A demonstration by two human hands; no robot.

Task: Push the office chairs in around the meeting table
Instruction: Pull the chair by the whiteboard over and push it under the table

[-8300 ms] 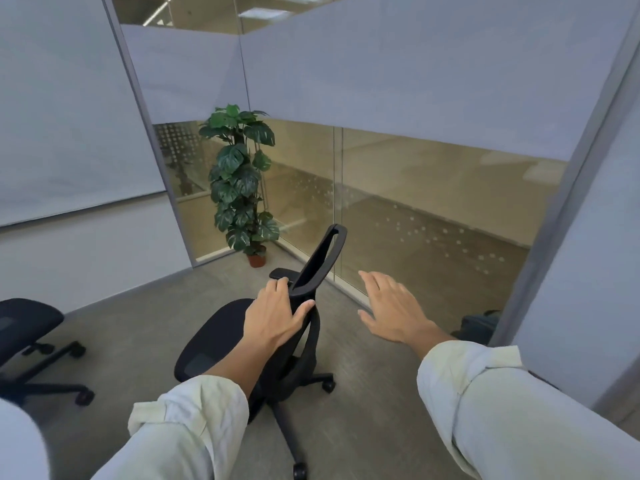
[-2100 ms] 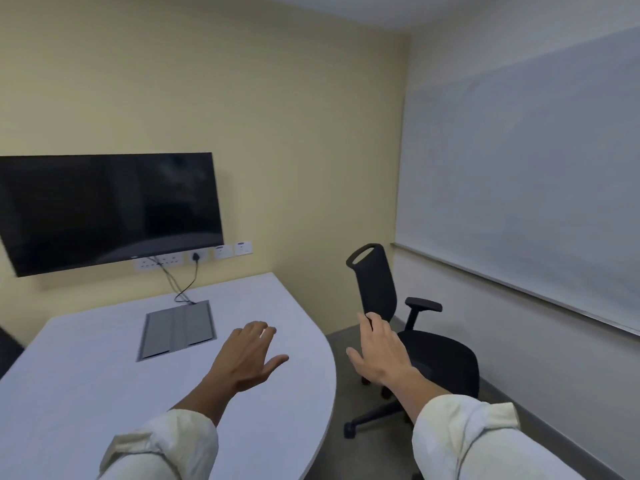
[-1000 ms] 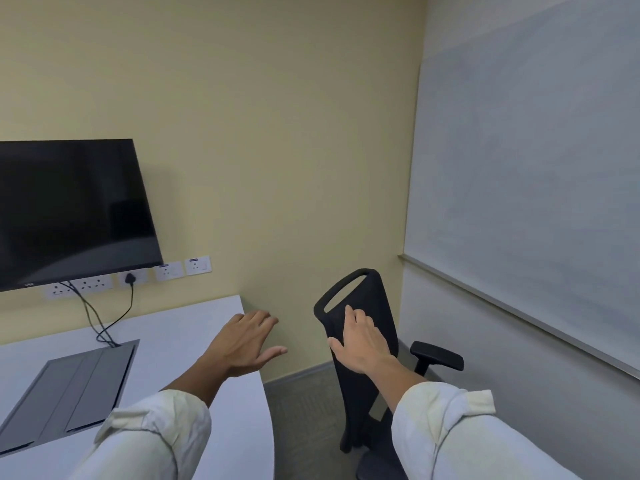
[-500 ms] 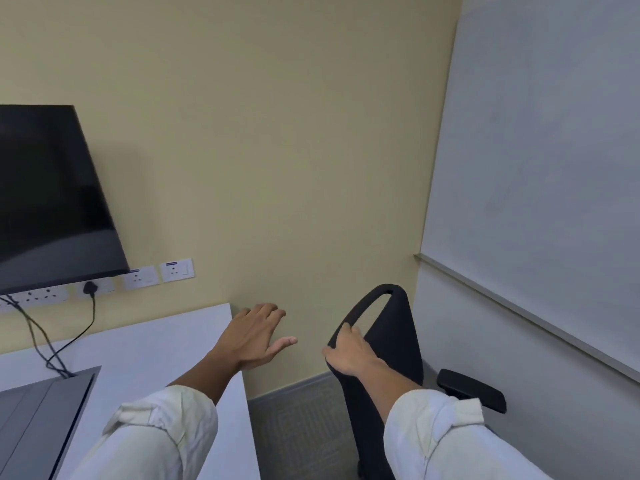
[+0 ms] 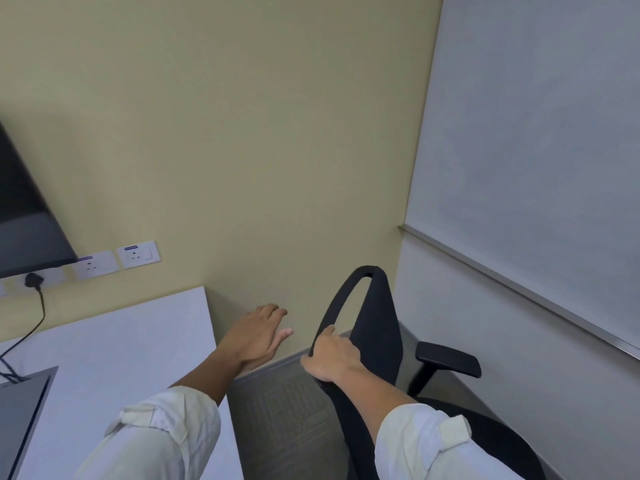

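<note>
Right hand on the black chair, beside the white table

The office chair (image 5: 375, 327) stands in the corner, just right of the meeting table (image 5: 114, 344). The right hand (image 5: 332, 358) is wrapped around the left edge of its tall, curved black back, below the looped handle on top. The left hand (image 5: 258, 337) floats flat with fingers spread, holding nothing, past the table's smooth edge. A moment ago the right hand gripped higher on the chair back, and more of the dark screen (image 5: 24, 216) showed.

Office meeting room: whiteboard (image 5: 540, 161), table (image 5: 114, 351).
</note>
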